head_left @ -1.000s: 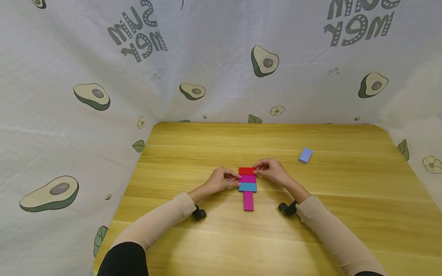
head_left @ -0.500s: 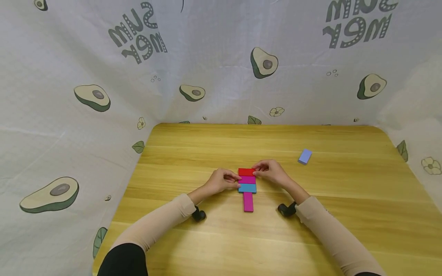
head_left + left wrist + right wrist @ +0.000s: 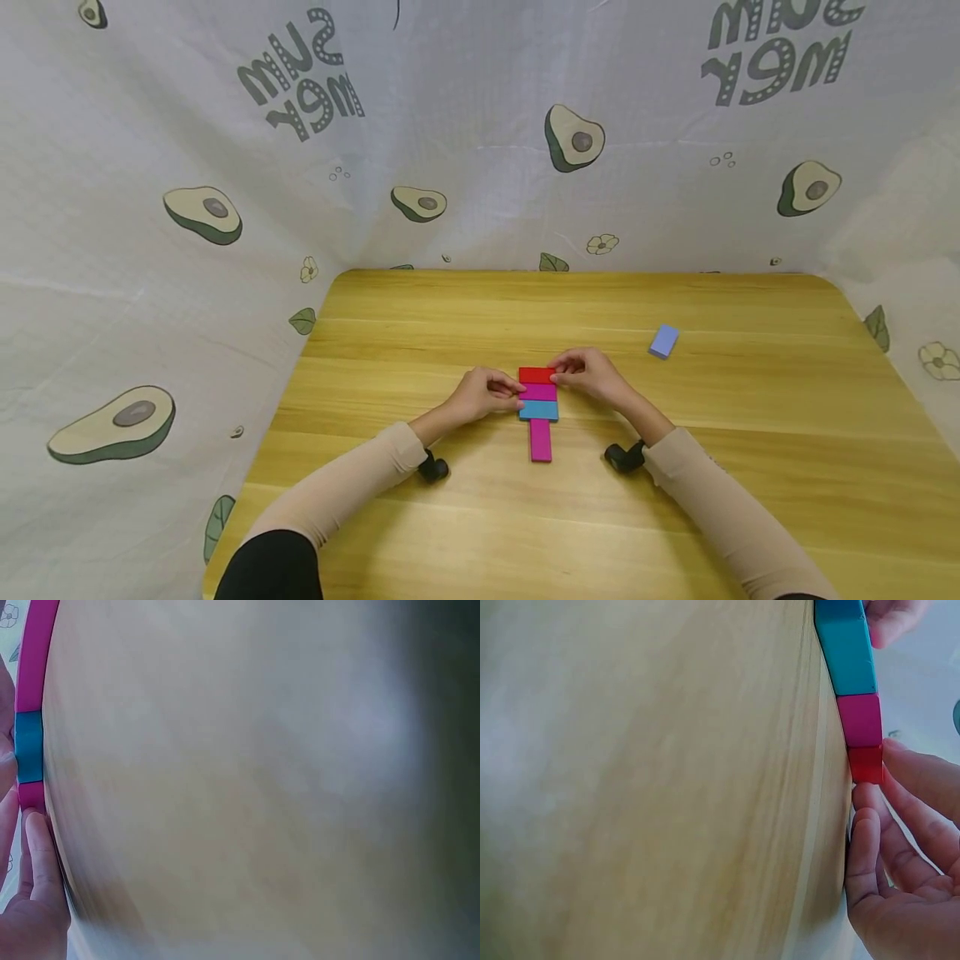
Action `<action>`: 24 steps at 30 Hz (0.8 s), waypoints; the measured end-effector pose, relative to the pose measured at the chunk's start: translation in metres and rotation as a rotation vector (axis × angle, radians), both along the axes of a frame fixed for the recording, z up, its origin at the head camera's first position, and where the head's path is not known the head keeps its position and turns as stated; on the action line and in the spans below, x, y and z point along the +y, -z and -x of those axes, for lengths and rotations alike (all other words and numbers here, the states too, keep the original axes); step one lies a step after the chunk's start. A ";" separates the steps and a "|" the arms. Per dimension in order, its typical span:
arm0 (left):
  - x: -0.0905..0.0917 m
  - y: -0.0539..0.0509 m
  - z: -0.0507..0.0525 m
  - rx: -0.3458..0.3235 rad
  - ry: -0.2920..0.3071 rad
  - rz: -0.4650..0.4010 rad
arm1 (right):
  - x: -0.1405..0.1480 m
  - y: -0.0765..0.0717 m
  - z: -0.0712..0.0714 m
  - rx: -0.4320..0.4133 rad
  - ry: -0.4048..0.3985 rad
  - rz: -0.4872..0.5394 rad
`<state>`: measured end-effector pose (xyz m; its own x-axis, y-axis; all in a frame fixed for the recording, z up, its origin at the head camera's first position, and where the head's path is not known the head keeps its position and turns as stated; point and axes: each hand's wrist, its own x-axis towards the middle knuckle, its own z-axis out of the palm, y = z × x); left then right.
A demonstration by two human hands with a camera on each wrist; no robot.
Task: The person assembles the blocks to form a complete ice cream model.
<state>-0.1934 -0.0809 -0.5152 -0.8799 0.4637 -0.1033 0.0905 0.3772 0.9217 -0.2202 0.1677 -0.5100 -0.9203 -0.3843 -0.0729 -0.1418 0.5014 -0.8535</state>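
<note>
In the head view, a red block (image 3: 536,376), a magenta block (image 3: 541,392) and a blue block (image 3: 540,410) lie crosswise in touching rows. An upright-running magenta block (image 3: 540,442) extends from the blue one toward the person. My left hand (image 3: 476,396) grips the left ends of the crosswise magenta and blue blocks, thumb by the blue one (image 3: 30,746). With thumb and fingertip my right hand (image 3: 594,375) pinches the right end of the red block; the right wrist view shows its thumb on that red block (image 3: 866,764). Fingertips partly cover the block ends.
A periwinkle block (image 3: 663,342) lies alone behind and to the right of the right hand. The wooden table (image 3: 420,317) ends at an avocado-print cloth (image 3: 480,167) at the back and sides. Black wrist cameras (image 3: 625,456) hang under the sleeves.
Both hands and the blocks keep their places. Only the head view has shifted slightly.
</note>
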 end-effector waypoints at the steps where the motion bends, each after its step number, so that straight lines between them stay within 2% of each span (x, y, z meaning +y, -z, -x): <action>1: 0.000 0.000 0.000 -0.002 0.003 -0.008 | 0.000 0.000 0.000 0.001 -0.003 0.001; 11: 0.001 0.000 0.000 -0.003 -0.006 0.011 | 0.001 0.002 0.001 0.001 -0.002 0.003; 18: -0.002 -0.002 0.001 -0.009 0.031 -0.011 | 0.001 0.001 0.000 0.016 -0.013 0.001; 24: -0.004 0.002 0.004 -0.006 0.020 -0.029 | 0.002 0.000 0.000 0.002 -0.010 0.020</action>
<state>-0.1978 -0.0846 -0.5173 -0.8696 0.4845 -0.0947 0.0925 0.3484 0.9328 -0.2199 0.1701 -0.5103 -0.9164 -0.3952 -0.0636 -0.1482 0.4826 -0.8632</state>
